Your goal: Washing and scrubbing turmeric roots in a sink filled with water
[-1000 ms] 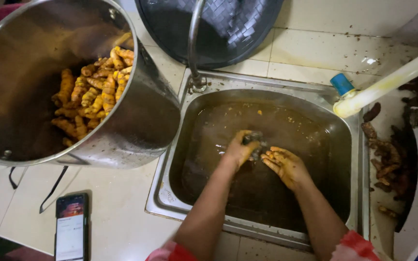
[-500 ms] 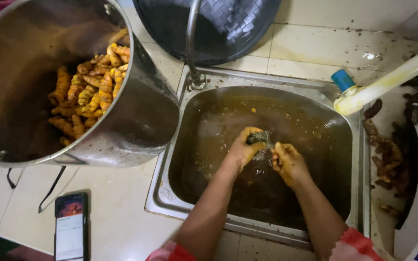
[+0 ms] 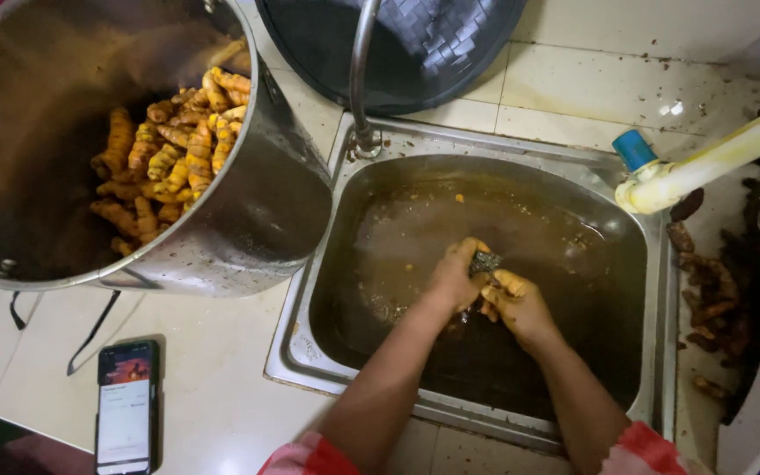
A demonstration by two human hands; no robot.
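Sink (image 3: 371,149): scrubber (image 3: 485,261) between hands (image 3: 485,286)

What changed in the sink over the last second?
The left hand and right hand drew together over the muddy water, now both gripping the small dark root piece between them. The steel sink, big steel pot of yellow turmeric roots and black phone stayed put.

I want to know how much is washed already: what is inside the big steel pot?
The pot holds a pile of yellow-orange roots against its far right side. The rest of its inside looks dark and bare; whatever lies under the pile is covered.
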